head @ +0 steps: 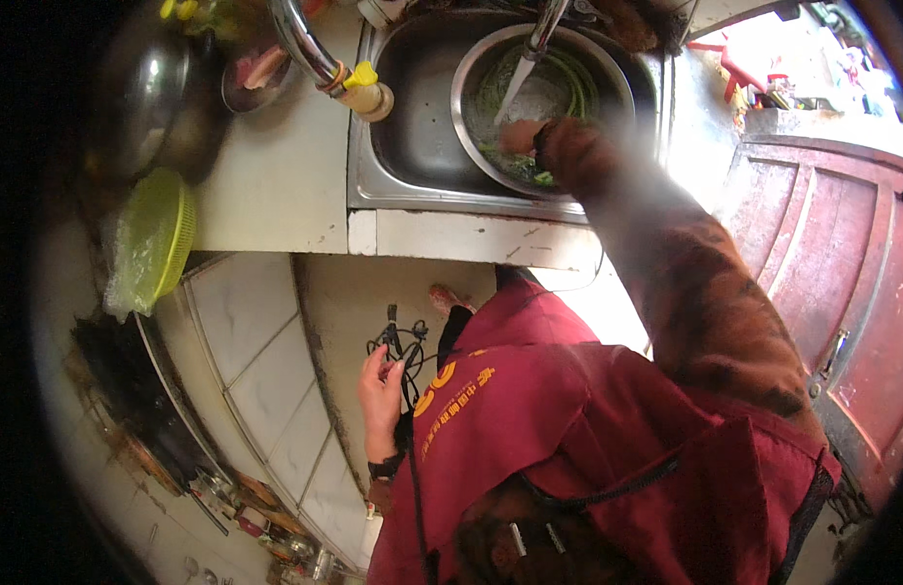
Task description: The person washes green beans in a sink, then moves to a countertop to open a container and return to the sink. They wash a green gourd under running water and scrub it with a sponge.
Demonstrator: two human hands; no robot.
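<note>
My right hand (521,137) reaches into a round stainless steel basin (462,121) standing in the metal sink (415,150). Water (515,88) runs from the chrome tap (545,29) into the basin beside that hand. Long green vegetable stems (584,82) curve along the inner wall, and some green leaves (543,178) lie near the front rim. Blur and water hide the right fingers, so I cannot tell whether they grip anything. Down at my side, in front of the dark red apron (510,409), my left hand (382,395) hangs empty with its fingers apart.
A second curved chrome pipe (301,44) with a yellow tie leans over the sink's left side. On the counter (276,168) are a metal bowl (250,84) and a yellow-green plastic basket (155,238). Black cables (397,344) hang below. A red wooden door (810,219) stands right.
</note>
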